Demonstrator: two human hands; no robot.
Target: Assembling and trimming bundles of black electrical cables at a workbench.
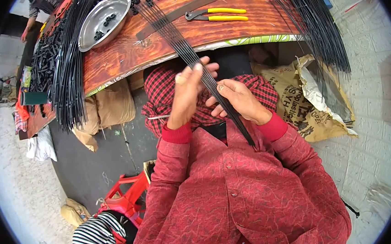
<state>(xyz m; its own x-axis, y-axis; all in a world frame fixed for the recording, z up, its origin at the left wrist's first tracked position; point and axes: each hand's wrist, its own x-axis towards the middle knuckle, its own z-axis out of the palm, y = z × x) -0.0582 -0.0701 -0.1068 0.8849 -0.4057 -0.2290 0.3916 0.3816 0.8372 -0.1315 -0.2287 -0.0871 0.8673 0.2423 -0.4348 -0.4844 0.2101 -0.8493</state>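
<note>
A long bundle of thin black rods slants from above the table down to my jacket front. My right hand is closed round its lower part, thumb on top and fingers underneath. Higher up, my left hand holds the same bundle loosely between the thumb and the fingers, which show on its far side. A tan band or patch wraps one left finger. The upper ends of the rods fan out slightly above the wooden table; the lower ends rest close to my jacket buttons.
Yellow-handled pliers and a flat metal bar lie on the table. A metal bowl holds small black parts. More black rods overhang the table at both sides. A sack, a red stool and another person are nearby.
</note>
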